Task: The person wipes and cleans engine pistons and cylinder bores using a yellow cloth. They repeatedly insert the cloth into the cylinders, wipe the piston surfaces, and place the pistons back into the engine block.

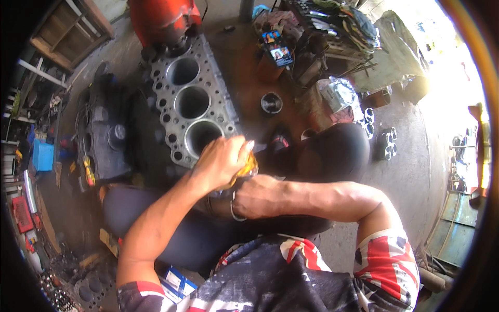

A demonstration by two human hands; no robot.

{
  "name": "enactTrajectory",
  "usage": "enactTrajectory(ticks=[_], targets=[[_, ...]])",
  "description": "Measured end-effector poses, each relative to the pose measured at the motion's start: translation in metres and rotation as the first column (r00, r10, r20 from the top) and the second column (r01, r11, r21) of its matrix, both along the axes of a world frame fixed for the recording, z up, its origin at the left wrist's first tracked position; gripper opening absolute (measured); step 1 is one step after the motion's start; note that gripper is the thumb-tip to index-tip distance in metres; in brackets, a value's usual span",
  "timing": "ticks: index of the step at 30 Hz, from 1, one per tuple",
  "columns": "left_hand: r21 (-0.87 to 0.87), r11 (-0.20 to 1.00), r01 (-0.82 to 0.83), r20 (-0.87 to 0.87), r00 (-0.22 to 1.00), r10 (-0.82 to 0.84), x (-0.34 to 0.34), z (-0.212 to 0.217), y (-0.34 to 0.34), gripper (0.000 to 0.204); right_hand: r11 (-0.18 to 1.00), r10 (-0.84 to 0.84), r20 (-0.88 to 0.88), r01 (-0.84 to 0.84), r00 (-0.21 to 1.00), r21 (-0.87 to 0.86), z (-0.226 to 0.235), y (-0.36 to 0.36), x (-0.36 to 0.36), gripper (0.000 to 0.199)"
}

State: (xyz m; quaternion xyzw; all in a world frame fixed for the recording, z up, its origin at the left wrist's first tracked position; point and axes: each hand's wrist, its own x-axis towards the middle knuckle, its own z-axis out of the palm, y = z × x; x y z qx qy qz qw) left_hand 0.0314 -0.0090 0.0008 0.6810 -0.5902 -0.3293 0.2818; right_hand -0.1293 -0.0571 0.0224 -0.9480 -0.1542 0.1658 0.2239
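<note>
My left hand (221, 162) is closed around a crumpled yellow piece (248, 167), soft-looking, perhaps a cloth or a pouch; most of it is hidden by my fingers. Just below and to the right, my right hand (258, 196) grips a dark cylindrical metal part (221, 204) with a bright ring-like edge, held over my lap. The two hands almost meet, and the yellow piece lies between them. Right beyond my left hand stands a grey engine block (221, 106), its large round bores facing up. The nearest bore is partly covered by that hand.
A red machine part (163, 21) stands at the block's far end. On the floor to the right are a round metal part (271, 103) and several cylindrical parts (388, 144). A dark metal casing (106, 151) sits left. A phone (281, 54) with a lit screen stands far right of the block.
</note>
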Motion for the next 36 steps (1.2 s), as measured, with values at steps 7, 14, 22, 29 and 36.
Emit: enactTrajectory(ticks=[7, 14, 22, 29, 36], targets=[[0.030, 0.981, -0.192, -0.516, 0.837, 0.180, 0.061, 0.007, -0.015, 0.041, 0.996, 0.015, 0.237, 0.005, 0.971, -0.087, 0.008, -0.015, 0.001, 0.010], [-0.247, 0.934, 0.256, 0.092, 0.966, -0.241, 0.023, 0.058, 0.026, 0.041, 0.896, -0.357, 0.481, 0.148, 0.801, 0.418, -0.004, -0.025, 0.010, 0.024], [-0.511, 0.855, 0.088, 0.203, 0.979, 0.020, 0.013, 0.057, 0.012, 0.026, 0.862, -0.438, -0.038, 0.431, 0.898, 0.266, 0.003, -0.032, 0.012, 0.008], [-0.679, 0.726, 0.110, 0.240, 0.968, 0.077, 0.020, 0.053, 0.008, 0.025, 0.759, -0.584, -0.080, 0.579, 0.807, 0.299, 0.013, -0.036, 0.017, 0.010], [-0.719, 0.672, 0.177, 0.235, 0.972, -0.005, 0.025, 0.054, 0.011, 0.023, 0.783, -0.562, 0.011, 0.527, 0.827, 0.331, 0.006, -0.039, 0.016, 0.015]])
